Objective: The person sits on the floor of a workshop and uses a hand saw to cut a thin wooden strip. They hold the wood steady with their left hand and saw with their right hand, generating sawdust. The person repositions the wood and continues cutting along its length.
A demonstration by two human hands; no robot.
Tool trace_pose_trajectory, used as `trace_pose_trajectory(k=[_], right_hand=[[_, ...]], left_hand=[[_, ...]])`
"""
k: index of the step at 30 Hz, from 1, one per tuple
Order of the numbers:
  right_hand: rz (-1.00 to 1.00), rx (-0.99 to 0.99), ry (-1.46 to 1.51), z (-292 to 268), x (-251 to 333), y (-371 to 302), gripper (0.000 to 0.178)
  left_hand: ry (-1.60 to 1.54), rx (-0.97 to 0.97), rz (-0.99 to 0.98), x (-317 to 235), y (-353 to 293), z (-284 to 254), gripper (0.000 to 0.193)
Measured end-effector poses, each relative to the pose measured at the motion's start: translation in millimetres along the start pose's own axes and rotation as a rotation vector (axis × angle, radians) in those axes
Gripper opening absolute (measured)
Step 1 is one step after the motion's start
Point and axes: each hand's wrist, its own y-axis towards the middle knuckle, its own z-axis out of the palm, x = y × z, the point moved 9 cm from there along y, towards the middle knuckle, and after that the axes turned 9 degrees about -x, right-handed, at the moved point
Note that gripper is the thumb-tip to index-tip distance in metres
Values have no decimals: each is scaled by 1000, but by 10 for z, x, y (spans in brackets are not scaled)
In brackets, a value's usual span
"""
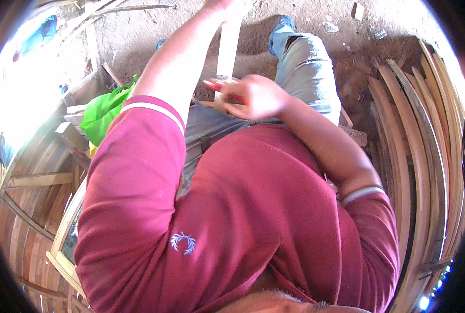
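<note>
Right hand [256, 96] grips a red tool [219, 83] against the pale wooden strip [227, 47]. Left hand [217, 4], at twelve o'clock, apparently holds the strip's upper end; frame edge cuts it. Bare dirt floor [138, 36] beyond.

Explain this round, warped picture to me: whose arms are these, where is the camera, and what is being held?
There is no machine here. A fisheye camera on a person's head looks down, so you see their own red shirt and both bare arms. The lens bends straight edges near the rim. The left hand, at the top edge, grips a pale wooden strip. The right hand holds a red-handled tool against that strip; what kind of tool is unclear. Below is a dirt floor. Curved wooden slats are stacked on the right, and a green bag lies on the left among wooden frames.
</note>
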Motion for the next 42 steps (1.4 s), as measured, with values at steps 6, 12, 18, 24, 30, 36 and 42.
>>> trace_pose_trajectory(k=[6,12,18,24,30,36,42], right_hand=[[226,123,64,-448,296,-374,14],[253,113,67,-977,650,-1106,12],[101,23,68,-279,-86,-78,12],[125,56,105,-230,1,-283,15],[259,40,47,-396,60,-548,16],[349,3,112,-984,484,-1064,10],[310,85,1,-1074,574,-833,11]], left_hand=[[-5,73,27,-102,-23,10,23],[-53,5,120,-264,85,-8,21],[-118,134,-229,292,39,98,19],[-237,123,-402,402,11,422,30],[-89,62,200,-773,338,286,22],[-132,-5,117,-351,231,47,27],[-81,-28,98,-94,196,-2,27]])
